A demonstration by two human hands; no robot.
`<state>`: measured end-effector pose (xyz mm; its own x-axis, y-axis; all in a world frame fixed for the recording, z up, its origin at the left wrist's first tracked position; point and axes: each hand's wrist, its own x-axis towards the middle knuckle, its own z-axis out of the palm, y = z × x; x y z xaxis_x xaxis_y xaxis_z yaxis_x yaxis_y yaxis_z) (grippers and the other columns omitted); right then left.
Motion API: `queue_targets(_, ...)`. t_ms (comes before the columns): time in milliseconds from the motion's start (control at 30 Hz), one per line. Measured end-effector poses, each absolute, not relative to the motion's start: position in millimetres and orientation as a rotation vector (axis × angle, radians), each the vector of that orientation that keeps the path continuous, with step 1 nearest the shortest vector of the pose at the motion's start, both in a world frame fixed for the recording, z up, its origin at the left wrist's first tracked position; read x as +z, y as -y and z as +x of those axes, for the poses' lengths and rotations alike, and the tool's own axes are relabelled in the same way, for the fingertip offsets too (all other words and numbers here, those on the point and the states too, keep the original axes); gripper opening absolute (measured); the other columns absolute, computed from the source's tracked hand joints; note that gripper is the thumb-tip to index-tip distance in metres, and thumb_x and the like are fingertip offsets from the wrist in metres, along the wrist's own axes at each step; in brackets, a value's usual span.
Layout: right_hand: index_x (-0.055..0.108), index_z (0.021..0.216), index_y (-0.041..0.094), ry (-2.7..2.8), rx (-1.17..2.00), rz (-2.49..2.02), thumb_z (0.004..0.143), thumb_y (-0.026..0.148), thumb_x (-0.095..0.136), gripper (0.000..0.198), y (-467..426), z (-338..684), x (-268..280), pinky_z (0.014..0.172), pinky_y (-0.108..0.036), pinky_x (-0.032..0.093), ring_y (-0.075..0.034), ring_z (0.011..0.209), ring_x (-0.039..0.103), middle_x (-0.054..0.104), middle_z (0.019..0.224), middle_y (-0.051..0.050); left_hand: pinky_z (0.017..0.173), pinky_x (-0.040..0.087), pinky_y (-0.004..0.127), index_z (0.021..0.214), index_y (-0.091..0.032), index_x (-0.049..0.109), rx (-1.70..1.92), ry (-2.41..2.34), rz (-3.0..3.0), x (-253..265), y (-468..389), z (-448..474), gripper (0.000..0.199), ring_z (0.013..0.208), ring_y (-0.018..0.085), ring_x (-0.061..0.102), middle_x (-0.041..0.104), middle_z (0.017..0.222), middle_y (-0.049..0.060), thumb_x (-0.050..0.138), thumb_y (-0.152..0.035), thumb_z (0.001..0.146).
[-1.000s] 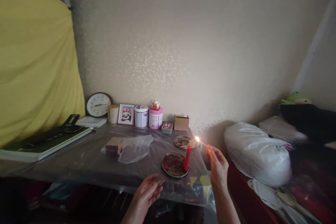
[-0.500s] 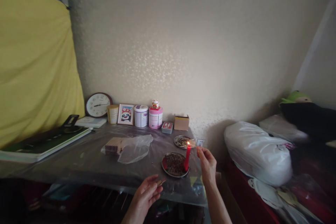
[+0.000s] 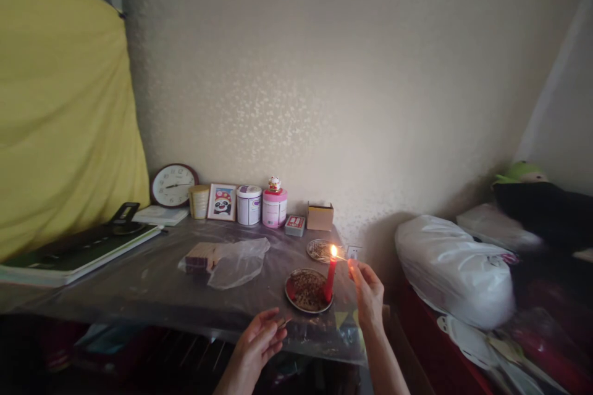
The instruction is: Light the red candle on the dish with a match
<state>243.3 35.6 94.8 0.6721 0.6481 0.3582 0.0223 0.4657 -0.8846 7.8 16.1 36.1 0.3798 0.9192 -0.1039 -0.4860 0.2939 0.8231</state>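
Head | match: tip lost in flame | left hand: item unclear

The tiny item in the left hand is indistinct — the yellow cloth, cropped at left.

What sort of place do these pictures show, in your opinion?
Probably a room in a home: a round clock and a framed panda picture stand on a plastic-covered table, with a full white bag to its right.
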Motion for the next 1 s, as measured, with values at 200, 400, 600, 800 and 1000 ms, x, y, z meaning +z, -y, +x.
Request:
queue_targets(200,0.065,0.069,0.015,0.752,0.449,-1.019,0.061,0.042,0.071,0.029,-32,244,96,0.053,-0.022,0.038,-0.011,0.056,0.047,0.055,0.057,0.004,0.089,0.040,0.035,0.108,-0.018,0.051,1.030,-0.639,0.790,36,-17,9,0.058,0.100,0.024,0.059,0.063,0.112,0.012,0.074,-0.046,0.062)
queue_targets(400,0.064,0.068,0.014,0.719,0.471,-0.977,0.060,0.038,0.074,0.027,-30,250,96,0.053,-0.020,0.039,-0.010,0.057,0.048,0.055,0.059,0.004,0.087,0.041,0.033,0.106,-0.018,0.053,1.021,-0.622,0.796,34,-20,9,0.056,0.098,0.023,0.059,0.063,0.112,0.013,0.074,-0.045,0.062)
queue_targets(600,0.064,0.068,0.018,0.659,0.507,-0.844,0.053,0.033,0.077,0.026,-7,263,130,0.058,-0.022,0.046,-0.011,0.062,0.055,0.061,0.068,0.002,0.084,0.042,0.033,0.105,-0.016,0.054,1.067,-0.586,0.792,30,-19,11,0.044,0.094,0.022,0.060,0.064,0.107,0.012,0.068,-0.040,0.071)
queue_targets(800,0.065,0.072,0.024,0.715,0.378,-1.025,0.053,0.044,0.070,0.028,7,303,129,0.064,-0.032,0.050,-0.019,0.069,0.061,0.065,0.073,-0.001,0.081,0.042,0.030,0.108,-0.015,0.053,1.111,-0.535,0.807,23,-23,13,0.038,0.092,0.020,0.061,0.065,0.107,0.013,0.062,-0.035,0.078)
queue_targets(1000,0.069,0.066,0.024,0.758,0.268,-1.252,0.048,0.034,0.074,0.022,12,322,115,0.057,-0.033,0.047,-0.022,0.062,0.059,0.066,0.064,-0.003,0.080,0.042,0.030,0.106,-0.016,0.054,1.105,-0.539,0.803,21,-23,13,0.039,0.089,0.019,0.061,0.065,0.106,0.013,0.065,-0.036,0.075)
